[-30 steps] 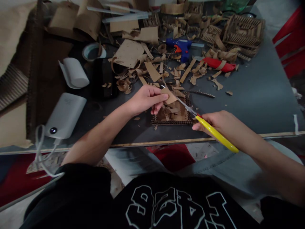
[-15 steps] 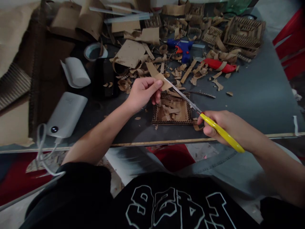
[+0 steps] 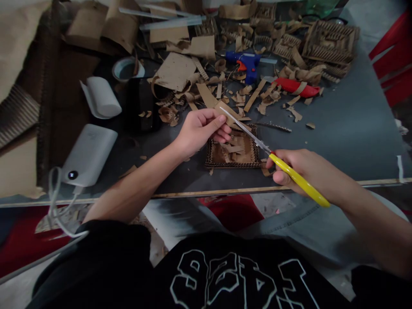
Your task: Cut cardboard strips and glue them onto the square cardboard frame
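The cardboard strip [image 3: 227,112] is pinched in my left hand [image 3: 201,131] fingers, above the little cardboard tray [image 3: 233,152]. My right hand [image 3: 301,169] fingers wrap the yellow scissors [image 3: 277,161], whose blades touch the strip. Scraps lie past my fingers on the tabletop [image 3: 347,124].

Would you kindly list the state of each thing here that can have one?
left hand: pinching a cardboard strip above the table.
right hand: gripping the yellow-handled scissors, blades at the strip.
cardboard tray: lying flat, scraps inside.
glue gun: lying on its side, unheld.
power bank: lying flat, cable plugged in.
tape roll: lying flat.
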Available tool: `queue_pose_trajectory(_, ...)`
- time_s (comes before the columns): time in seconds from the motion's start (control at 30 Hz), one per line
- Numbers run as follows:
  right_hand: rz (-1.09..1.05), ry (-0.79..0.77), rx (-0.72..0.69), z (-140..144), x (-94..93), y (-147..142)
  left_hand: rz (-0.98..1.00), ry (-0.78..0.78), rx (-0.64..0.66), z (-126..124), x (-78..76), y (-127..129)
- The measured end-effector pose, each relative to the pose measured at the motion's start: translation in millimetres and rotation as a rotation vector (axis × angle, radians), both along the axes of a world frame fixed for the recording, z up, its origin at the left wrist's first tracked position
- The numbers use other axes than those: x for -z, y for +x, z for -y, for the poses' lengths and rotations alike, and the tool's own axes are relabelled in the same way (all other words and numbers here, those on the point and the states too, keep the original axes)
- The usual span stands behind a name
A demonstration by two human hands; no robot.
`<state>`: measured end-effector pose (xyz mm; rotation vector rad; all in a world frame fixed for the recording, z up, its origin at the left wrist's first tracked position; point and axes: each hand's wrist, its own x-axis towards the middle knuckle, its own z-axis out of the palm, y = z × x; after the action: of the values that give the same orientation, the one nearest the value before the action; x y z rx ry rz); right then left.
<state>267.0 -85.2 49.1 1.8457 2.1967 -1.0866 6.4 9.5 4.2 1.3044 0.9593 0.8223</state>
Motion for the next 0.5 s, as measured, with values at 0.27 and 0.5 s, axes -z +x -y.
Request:
queue_pose_trajectory(0.27, 0.011, -0.075, 0.02, -1.0, -5.9, -5.7, 0.015, -0.033, 0.006, 0.4, -2.2, -1.4)
queue_pose_trajectory(0.5, 0.007, -0.069, 0.011, -0.3, -3.3, -5.1, 0.01, -0.057, 0.046, 1.1, -5.5, -2.3)
